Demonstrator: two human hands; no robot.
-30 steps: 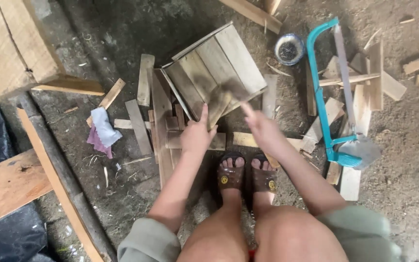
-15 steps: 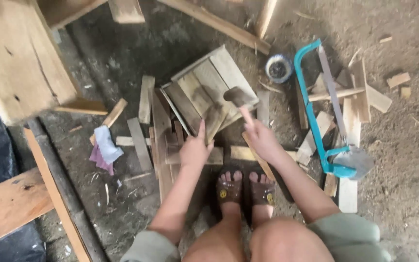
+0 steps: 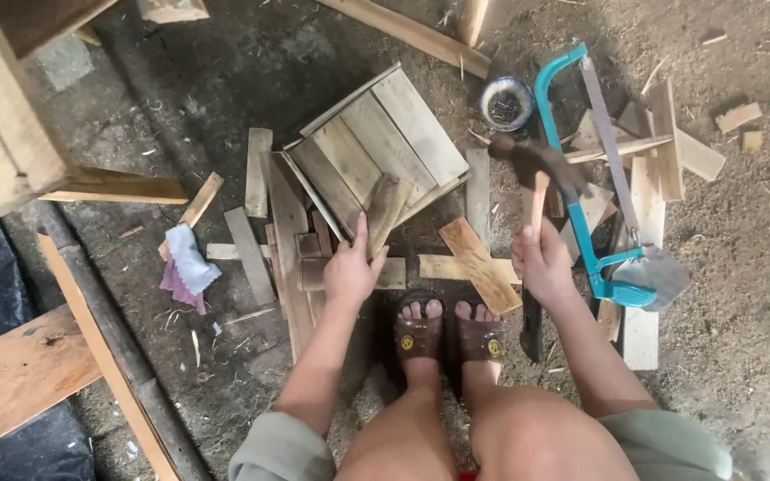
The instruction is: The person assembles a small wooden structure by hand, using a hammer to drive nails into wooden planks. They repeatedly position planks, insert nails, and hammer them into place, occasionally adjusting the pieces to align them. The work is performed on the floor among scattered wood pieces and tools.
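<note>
Right hand [image 3: 543, 260] has swung the hammer [image 3: 535, 165] to 2 o'clock; left hand [image 3: 349, 267] pinches the wooden block [image 3: 386, 212], long axis toward 12.

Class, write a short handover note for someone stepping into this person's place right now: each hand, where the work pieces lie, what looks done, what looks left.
Left hand: pressing a short wooden block upright against the slatted wooden panel on the ground.
Right hand: closed on the handle of a hammer, head raised off to the right of the panel.
Nearby: bowl of nails beyond the panel, blue-framed saw to the right, offcuts all around the feet.
Done: panel slats already joined.
Left: the block does not look fixed; no nail is visible in it.
</note>
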